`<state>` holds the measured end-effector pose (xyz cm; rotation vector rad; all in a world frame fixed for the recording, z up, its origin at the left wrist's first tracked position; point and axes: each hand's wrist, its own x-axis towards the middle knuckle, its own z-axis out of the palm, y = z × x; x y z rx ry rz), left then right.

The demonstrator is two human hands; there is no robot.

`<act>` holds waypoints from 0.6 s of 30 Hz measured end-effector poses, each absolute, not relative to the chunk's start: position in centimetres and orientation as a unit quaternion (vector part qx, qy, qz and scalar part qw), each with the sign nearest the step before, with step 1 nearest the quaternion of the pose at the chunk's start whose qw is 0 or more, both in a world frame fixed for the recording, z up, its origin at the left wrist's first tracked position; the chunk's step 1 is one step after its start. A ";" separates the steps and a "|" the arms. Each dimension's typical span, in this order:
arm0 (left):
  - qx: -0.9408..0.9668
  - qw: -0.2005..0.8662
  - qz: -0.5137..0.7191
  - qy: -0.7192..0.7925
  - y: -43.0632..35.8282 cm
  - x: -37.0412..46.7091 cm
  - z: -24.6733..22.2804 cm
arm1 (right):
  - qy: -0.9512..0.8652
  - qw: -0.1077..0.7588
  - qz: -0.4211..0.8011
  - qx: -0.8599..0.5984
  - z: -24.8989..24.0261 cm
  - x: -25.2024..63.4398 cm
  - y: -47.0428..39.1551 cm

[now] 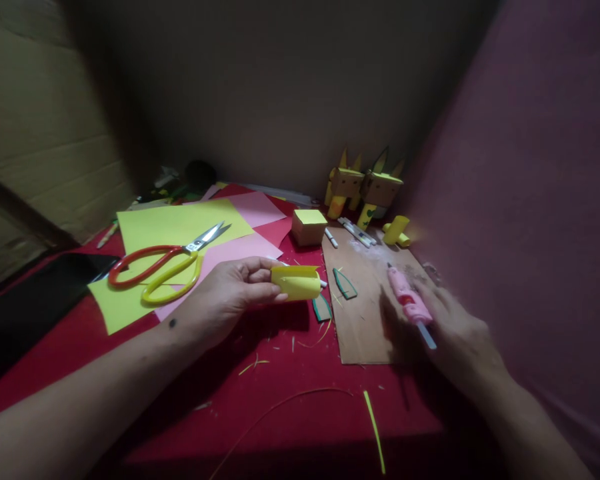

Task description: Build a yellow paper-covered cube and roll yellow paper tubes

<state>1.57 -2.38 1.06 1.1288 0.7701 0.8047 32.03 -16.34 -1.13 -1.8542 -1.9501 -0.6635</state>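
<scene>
Between the fingers and thumb of my left hand [240, 288] is a yellow paper tube [300, 283], its upper edge lifted as a loose flap. My right hand [447, 320] grips a pink glue gun [407, 297] over the cardboard sheet [355, 333]; its nozzle points up and away, and a pale glue stick comes out of its back end. Two green-edged leaf-shaped pieces lie near the tube, one on the cardboard [345, 284] and one on the red cloth [322, 308]. Behind the tube stands a small box [309, 228] with a yellow top.
Large scissors [173, 267] rest on yellow paper [180, 223] and pink paper [257, 208] at the left. Two cardboard figures [380, 190] with pointed ears stand at the back right, near markers [357, 231] and yellow tubes [396, 231]. A pink wall rises on the right.
</scene>
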 end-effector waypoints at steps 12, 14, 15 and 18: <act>0.500 0.709 0.358 0.345 -2.6 1.7 1.4 | -0.669 0.183 -0.175 -0.699 1.8 32.7 -16.3; 0.500 0.705 0.359 0.352 -2.6 1.6 1.5 | -0.684 0.216 -0.152 -0.680 2.6 31.2 -16.0; 0.498 0.704 0.361 0.355 -2.6 1.6 1.5 | -0.686 0.210 -0.159 -0.678 2.7 30.9 -15.9; 0.479 0.724 0.362 0.340 -2.6 1.5 1.6 | -0.664 0.140 -0.193 -0.708 1.7 31.6 -16.1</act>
